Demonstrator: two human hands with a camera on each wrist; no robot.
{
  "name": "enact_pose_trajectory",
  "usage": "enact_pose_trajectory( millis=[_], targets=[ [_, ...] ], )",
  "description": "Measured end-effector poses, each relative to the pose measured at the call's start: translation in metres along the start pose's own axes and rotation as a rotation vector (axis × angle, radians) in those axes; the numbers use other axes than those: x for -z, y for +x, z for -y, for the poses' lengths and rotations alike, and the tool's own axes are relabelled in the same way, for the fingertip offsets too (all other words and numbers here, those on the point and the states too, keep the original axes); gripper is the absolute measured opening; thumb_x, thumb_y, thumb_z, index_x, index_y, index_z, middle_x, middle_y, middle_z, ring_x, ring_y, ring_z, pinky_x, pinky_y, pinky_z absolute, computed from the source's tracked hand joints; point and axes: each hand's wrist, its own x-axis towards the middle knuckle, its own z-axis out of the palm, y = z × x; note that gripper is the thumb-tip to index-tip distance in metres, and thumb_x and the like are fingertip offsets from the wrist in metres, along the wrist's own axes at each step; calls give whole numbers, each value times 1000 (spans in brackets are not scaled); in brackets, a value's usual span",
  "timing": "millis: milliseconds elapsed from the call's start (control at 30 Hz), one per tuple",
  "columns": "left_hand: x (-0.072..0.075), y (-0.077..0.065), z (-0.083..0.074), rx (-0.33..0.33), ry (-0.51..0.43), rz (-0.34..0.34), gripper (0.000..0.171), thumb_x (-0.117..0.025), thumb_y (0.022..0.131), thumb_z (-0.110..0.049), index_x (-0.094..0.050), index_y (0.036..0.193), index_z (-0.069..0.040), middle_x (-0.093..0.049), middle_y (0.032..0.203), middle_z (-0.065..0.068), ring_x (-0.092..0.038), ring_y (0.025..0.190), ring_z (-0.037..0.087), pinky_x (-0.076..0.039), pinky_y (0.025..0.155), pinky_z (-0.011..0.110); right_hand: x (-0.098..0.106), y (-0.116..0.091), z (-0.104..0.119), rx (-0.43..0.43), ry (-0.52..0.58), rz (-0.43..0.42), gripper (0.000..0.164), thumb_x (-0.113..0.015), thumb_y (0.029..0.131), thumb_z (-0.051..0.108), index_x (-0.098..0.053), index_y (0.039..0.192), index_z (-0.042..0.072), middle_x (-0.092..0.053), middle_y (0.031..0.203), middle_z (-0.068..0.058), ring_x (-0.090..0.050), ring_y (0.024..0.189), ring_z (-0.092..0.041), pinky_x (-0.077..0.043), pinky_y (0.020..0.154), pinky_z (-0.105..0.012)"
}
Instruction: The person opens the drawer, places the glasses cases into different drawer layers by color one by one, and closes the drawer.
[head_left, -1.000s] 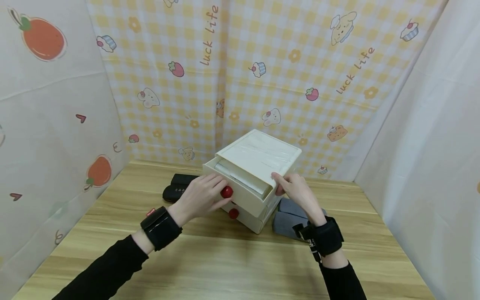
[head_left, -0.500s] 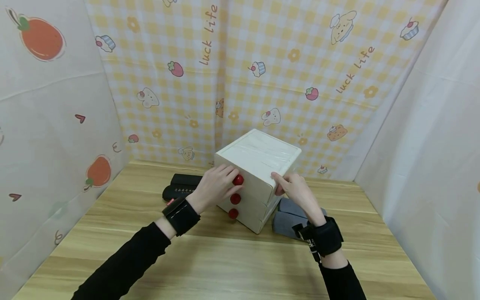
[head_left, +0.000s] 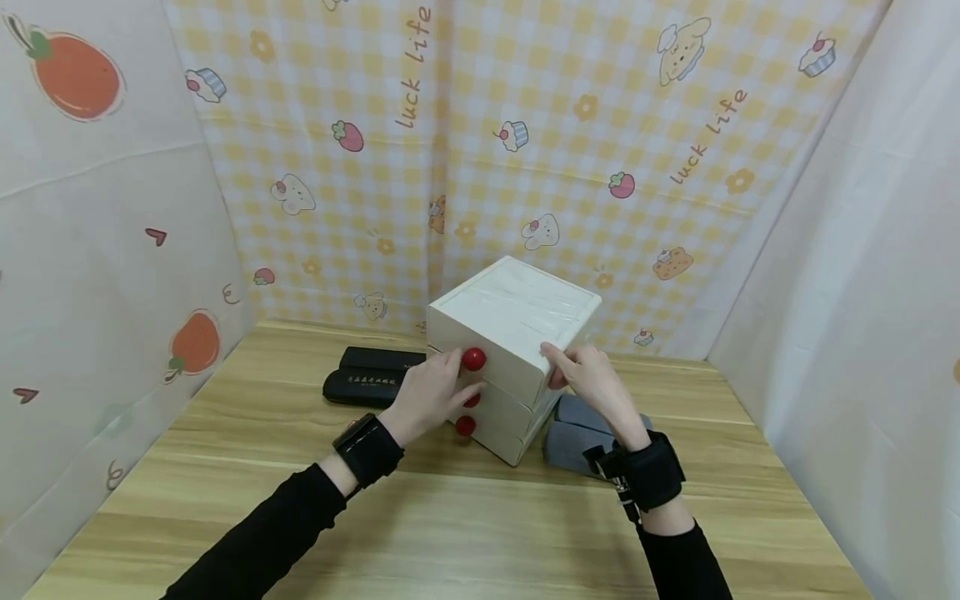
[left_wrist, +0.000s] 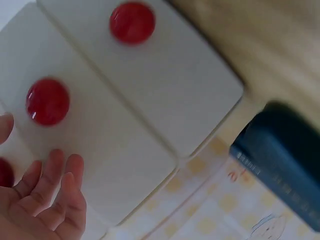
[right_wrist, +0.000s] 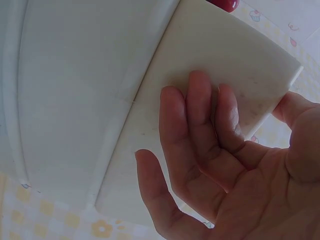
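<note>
A white drawer box (head_left: 517,300) with three drawers stands turned at an angle on the table, all its drawers pushed in. Round red knobs mark its front, among them the top knob (head_left: 473,359) and the bottom knob (head_left: 466,426). Beside the knobs, my left hand (head_left: 427,396) has loosely bent fingers and holds nothing; in the left wrist view its fingertips (left_wrist: 75,165) lie close to the drawer fronts. My right hand (head_left: 592,379) grips the box's near right top corner, its thumb over the edge. The right wrist view shows its fingers (right_wrist: 200,100) against the side wall.
Left of the box lie two long black cases (head_left: 363,386), the front one with gold lettering, partly behind my left hand. Grey cases (head_left: 570,446) lie at the right, under my right wrist. Printed cloth (head_left: 517,192) walls in the wooden table (head_left: 480,533) at back and sides.
The top drawer, pulled out a second ago with something white inside, has slid back in under my left hand. That hand has since let go of its knob. My right hand stays in place.
</note>
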Motion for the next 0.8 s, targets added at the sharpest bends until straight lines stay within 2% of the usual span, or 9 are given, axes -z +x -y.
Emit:
enact_pose_trajectory(
  millis=[100,167,333,533,700,800],
  targets=[
    [-7,-7,-2,45,-32,42,37,-69,84,-42,-53,82,-9,-43,60,-5,-42,51,6,-32,42,18,0,0,0,5,-3,0,64,-40,91,65,-68,81,8,-70,91,-9,-64,90,-18,-46,94,-38],
    [-11,-11,-3,48,-34,51,37,-70,83,-42,-54,82,-8,-41,57,-4,-41,50,6,-30,42,19,0,0,0,9,-7,-3,63,-40,92,63,-68,81,8,-70,91,-9,-65,90,-18,-46,93,-38],
    [-18,-16,-5,42,2,26,39,-72,82,-41,-54,82,-7,-43,56,-3,-42,51,8,-29,42,20,1,1,0,12,-19,-8,63,-41,93,61,-69,79,7,-71,89,-10,-66,88,-19,-47,92,-41],
    [-21,-18,-5,50,49,17,37,-73,81,-41,-53,78,-10,-45,57,-2,-45,52,9,-31,42,20,1,3,0,14,-35,-15,62,-41,94,60,-69,79,7,-72,89,-11,-66,88,-19,-47,91,-42],
    [-21,-20,-5,66,51,62,34,-70,84,-38,-53,71,-11,-42,54,-3,-42,51,9,-28,41,19,1,3,1,17,-44,-19,62,-41,95,58,-69,78,6,-72,88,-11,-66,87,-19,-47,90,-43],
    [-21,-21,-4,52,58,68,32,-68,86,-37,-58,73,-9,-48,56,-2,-46,54,11,-31,42,20,0,3,1,18,-43,-23,61,-41,95,57,-69,77,6,-72,88,-11,-66,86,-19,-47,89,-42]
  ],
)
